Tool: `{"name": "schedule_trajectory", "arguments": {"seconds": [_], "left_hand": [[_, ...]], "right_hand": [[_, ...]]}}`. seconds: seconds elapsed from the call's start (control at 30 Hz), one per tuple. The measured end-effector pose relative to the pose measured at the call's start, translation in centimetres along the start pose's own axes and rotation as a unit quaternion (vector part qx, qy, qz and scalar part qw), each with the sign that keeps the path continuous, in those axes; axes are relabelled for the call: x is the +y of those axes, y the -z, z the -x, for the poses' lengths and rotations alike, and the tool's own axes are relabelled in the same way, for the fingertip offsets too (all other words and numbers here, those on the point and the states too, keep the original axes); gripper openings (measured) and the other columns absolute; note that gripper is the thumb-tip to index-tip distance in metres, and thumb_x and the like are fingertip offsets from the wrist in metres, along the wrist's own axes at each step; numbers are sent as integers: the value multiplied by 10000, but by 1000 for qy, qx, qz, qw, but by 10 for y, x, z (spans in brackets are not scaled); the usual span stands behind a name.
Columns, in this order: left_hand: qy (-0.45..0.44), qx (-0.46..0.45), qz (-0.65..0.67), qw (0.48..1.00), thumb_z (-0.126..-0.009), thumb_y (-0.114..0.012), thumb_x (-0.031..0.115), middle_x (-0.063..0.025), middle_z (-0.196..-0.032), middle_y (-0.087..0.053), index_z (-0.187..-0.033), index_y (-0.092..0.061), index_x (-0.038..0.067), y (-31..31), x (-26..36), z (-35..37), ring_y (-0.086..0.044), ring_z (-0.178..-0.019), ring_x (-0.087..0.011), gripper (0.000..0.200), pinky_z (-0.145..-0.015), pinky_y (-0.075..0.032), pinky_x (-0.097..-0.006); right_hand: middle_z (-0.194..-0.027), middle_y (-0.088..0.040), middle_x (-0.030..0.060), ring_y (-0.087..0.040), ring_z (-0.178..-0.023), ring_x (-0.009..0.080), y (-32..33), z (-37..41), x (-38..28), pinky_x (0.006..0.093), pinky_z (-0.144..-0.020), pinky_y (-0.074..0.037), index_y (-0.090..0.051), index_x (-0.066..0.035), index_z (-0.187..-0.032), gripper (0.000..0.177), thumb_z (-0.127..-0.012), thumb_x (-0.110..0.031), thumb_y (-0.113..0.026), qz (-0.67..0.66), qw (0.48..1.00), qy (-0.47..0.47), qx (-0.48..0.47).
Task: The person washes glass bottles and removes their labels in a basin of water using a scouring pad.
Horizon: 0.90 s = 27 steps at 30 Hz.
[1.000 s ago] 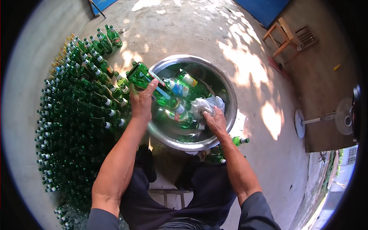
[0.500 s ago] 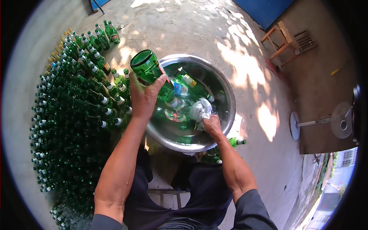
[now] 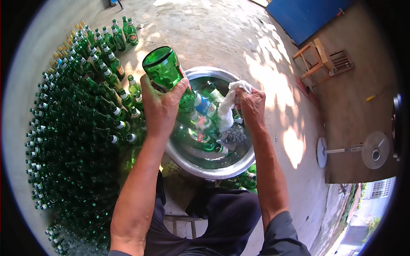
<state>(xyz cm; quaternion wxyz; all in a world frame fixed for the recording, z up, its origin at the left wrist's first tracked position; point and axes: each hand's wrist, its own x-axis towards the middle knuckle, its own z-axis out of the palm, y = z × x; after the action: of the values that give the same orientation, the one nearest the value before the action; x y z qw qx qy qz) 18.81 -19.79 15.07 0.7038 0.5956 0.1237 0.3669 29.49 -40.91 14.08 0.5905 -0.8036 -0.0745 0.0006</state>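
Observation:
My left hand (image 3: 161, 104) is wrapped round a green glass beer bottle (image 3: 162, 68), tilted with its base up and its neck down over the metal basin (image 3: 200, 171). In my right hand (image 3: 253, 106) is a wet white cloth (image 3: 225, 112), which hangs over the right side of the basin, apart from the bottle. Water splashes and ripples (image 3: 234, 134) below the cloth. Several labelled green bottles (image 3: 201, 140) lie in the basin's water. My fingers cover part of the held bottle's label.
Densely packed green bottles (image 3: 72, 141) stand on the floor to the left. More bottles (image 3: 247, 177) lie by the basin's lower right edge. A wooden stool (image 3: 318, 59) and a standing fan (image 3: 373, 151) are at the right, a blue panel (image 3: 303, 17) at the top.
My right hand has lifted the cloth up out of the water at the basin's right side. The bottle in my left hand stays nearly in place. The view has shifted slightly.

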Motion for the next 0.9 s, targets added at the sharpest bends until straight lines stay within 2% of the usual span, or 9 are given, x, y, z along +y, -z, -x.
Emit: {"name": "schedule_trajectory", "arguments": {"seconds": [0.3,0.37,0.43,0.5,0.53,0.57,0.67,0.73,0.9], "left_hand": [[28,9,-3,1000,-836,-849,200,-127,-1057,-677,-1183,-517,0,2,11,0,-670,-910,-207,520,-840,-538,-358],[26,13,-12,999,-835,-850,203,-126,-1057,-677,-1182,-516,0,2,12,0,-669,-910,-207,522,-841,-537,-359],[26,18,-22,999,-834,-851,206,-125,-1056,-676,-1181,-516,1,5,11,0,-669,-910,-207,524,-841,-537,-359],[10,18,-25,999,-828,-854,204,-123,-1046,-678,-1178,-514,-1,8,9,-1,-670,-901,-207,529,-840,-537,-359],[9,19,-24,999,-828,-854,204,-123,-1046,-678,-1178,-514,-1,9,9,-2,-670,-901,-207,529,-840,-537,-359],[21,19,-32,999,-825,-855,200,-124,-1042,-679,-1171,-517,-2,10,10,-2,-671,-897,-208,524,-837,-537,-358],[34,18,-46,998,-818,-855,193,-130,-1034,-683,-1157,-524,-5,12,12,-4,-676,-890,-210,514,-832,-538,-358],[37,18,-53,998,-815,-854,191,-135,-1031,-687,-1150,-527,-7,12,12,-4,-678,-888,-213,508,-830,-539,-359],[47,9,-17,999,-810,-852,185,-146,-1029,-697,-1132,-549,-10,13,14,-4,-687,-894,-231,484,-824,-539,-363]], "right_hand": [[-786,-711,31,-624,-682,113,-53,-3,-15,275,-618,-514,-757,9,-929,168,-948,-145,-690,-133,987,30,-80],[-794,-721,45,-625,-708,102,-55,8,31,281,-648,-515,-766,-11,-955,147,-925,-134,-692,-5,989,44,-144],[-824,-729,81,-633,-715,117,-46,15,76,300,-691,-519,-769,-32,-989,193,-876,-179,-712,290,902,119,-295],[-861,-725,114,-655,-752,160,-46,44,99,342,-738,-524,-768,-42,-988,261,-833,-248,-725,273,922,-15,-273],[-833,-685,230,-694,-798,402,-48,59,110,477,-765,-553,-706,23,-885,337,-831,-310,-692,206,949,43,-236],[-915,-687,234,-691,-826,408,-50,68,114,504,-787,-552,-719,14,-925,365,-842,-341,-707,197,944,181,-192],[-1074,-735,203,-712,-974,382,-47,78,94,451,-875,-558,-767,-34,-983,388,-832,-390,-747,312,922,103,-204],[-1001,-737,237,-726,-951,390,-54,81,71,463,-849,-571,-740,29,-904,454,-844,-421,-757,427,890,23,-162],[-805,-729,245,-752,-756,374,-50,95,52,459,-730,-595,-707,80,-863,488,-879,-407,-734,530,825,49,-188]]}}
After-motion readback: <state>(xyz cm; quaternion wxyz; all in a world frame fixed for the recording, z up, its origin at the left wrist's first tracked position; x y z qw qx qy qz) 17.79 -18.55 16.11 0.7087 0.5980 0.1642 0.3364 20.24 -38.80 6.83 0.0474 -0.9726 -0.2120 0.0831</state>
